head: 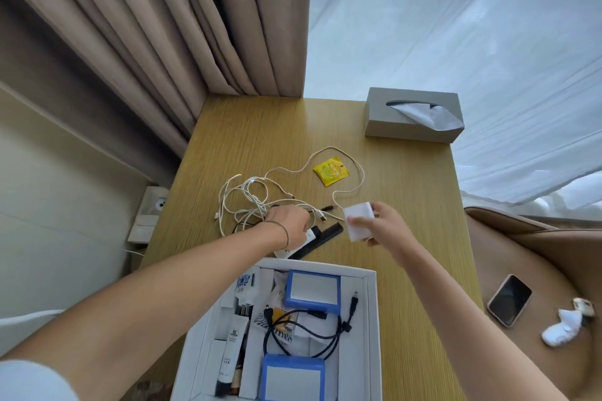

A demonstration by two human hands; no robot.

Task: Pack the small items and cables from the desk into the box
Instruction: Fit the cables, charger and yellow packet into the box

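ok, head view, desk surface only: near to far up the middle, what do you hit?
Box → black comb → white cable tangle → yellow sachet → grey tissue box. Hands left out; they overlap the comb and cables.

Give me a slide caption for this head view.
Right hand holds white charger; left hand reaches white cables above open box.

Both hands [329, 225] outstretched, left [286, 226] seemingly curled knuckles-up, right [387, 226] fingers pinched.
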